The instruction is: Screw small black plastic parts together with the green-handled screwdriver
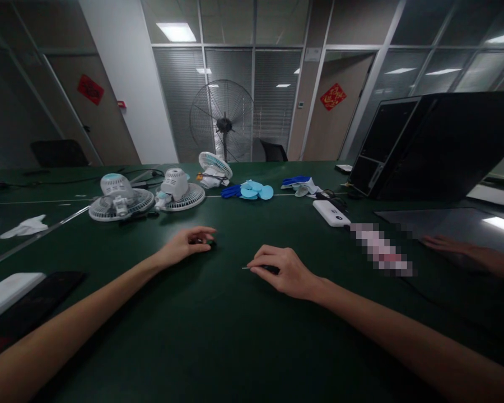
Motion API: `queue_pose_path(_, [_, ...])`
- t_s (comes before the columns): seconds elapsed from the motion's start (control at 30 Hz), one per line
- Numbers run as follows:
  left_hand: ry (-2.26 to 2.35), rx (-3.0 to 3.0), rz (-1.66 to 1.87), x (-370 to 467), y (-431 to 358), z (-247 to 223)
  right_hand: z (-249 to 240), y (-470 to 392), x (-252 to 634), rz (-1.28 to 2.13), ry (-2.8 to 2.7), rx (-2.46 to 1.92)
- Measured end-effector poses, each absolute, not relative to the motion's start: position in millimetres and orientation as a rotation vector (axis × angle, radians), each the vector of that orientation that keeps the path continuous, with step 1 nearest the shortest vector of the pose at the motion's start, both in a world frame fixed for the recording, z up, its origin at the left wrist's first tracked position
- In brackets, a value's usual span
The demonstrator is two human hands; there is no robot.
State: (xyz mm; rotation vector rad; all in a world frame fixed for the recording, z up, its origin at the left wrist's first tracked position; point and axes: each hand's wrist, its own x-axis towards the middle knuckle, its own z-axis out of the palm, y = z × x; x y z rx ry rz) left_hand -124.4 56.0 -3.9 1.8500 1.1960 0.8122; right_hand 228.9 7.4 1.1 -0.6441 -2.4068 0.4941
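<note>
Near the middle of the green table [201,336], my right hand [283,270] is closed around a thin tool with a dark handle; its slim metal shaft [246,268] points left from the fingertips. My left hand [189,244] rests on the table to the left, fingers curled around a small dark object [211,243] that shows only in part between thumb and fingers. The two hands are apart. Beyond them lie a light blue fan blade [256,190] on a blue glove [231,191].
Small white fans [180,197] stand at the back left. Blue-and-white gloves [302,185] and a white power bank [331,214] lie right. A large black computer case [437,148] is at the far right, near another person's hand [449,245]. A white box [10,294] sits left.
</note>
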Motion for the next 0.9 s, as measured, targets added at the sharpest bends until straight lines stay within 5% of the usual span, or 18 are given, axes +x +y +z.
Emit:
queue_pose_path(0.2, [0.974, 1.949, 0.683, -56.5, 6.9, -1.8, -1.6, 8.8, 228.3, 0.444, -2.397, -0.675])
queue_pose_path(0.9, [0.93, 1.961, 0.648, -54.7, -2.1, 0.7, -0.4, 8.7, 222.7, 0.522, -2.249, -0.598])
